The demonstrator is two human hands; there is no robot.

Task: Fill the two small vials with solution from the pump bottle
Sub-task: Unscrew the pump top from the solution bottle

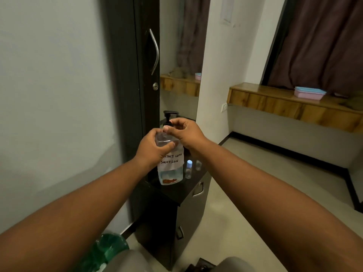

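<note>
A clear pump bottle (170,172) with a black pump head (169,115) and a handwritten "contact lens solution" label stands on a black cabinet top (176,190). My left hand (152,149) grips the bottle's shoulder. My right hand (185,131) is closed around the pump's neck, just under the spout, with the thumb pressed on the collar. Two small clear vials stand to the right of the bottle. One vial (189,170) has a pale blue cap. The other vial (198,165) stands behind it, partly hidden by my right forearm.
The cabinet has two drawers with metal handles (198,190) and stands against a tall dark wardrobe door (137,79) and a mirror. A wooden shelf (284,103) on the right carries a pink and blue box (309,93). A green bag (107,250) lies on the floor at lower left.
</note>
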